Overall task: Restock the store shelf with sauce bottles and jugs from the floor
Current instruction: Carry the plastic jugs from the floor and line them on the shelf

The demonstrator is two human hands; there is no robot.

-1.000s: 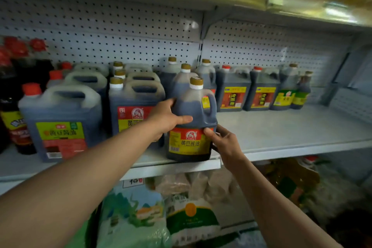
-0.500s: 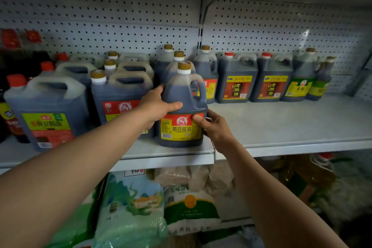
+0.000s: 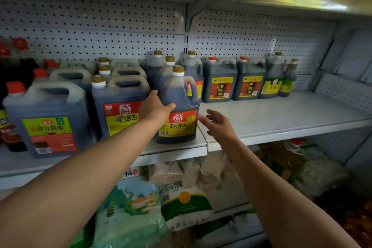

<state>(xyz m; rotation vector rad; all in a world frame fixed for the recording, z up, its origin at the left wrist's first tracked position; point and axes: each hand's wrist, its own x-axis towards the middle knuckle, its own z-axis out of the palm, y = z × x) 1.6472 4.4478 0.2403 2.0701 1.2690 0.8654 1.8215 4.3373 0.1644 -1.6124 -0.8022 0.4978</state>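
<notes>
You are facing a white store shelf [image 3: 281, 115] with a pegboard back, its right half lying bare while dark sauce containers are crowding the left half and the far row. At the near left, a big square jug with a red cap [image 3: 46, 119] is standing beside a second square jug [image 3: 118, 111] with a gold cap and a red-and-yellow label. Just right of that one, close to the shelf's front edge, the sauce bottle [image 3: 179, 111] you are placing is standing upright, gold-capped, its loop handle facing right. Your left hand [image 3: 155, 110] is curling round the bottle's left shoulder, thumb lying across its front above the label. Your right hand [image 3: 217, 125] is hovering just beside the bottle's right side with the fingers spread and holding nothing; I cannot tell whether a fingertip is touching the label. Filled nearly to the neck, the bottle is likely weighing a good deal, and its smooth plastic wall is probably offering little friction, so you are better off hooking the moulded handle and steadying the base than squeezing the body if it needs shifting back.
</notes>
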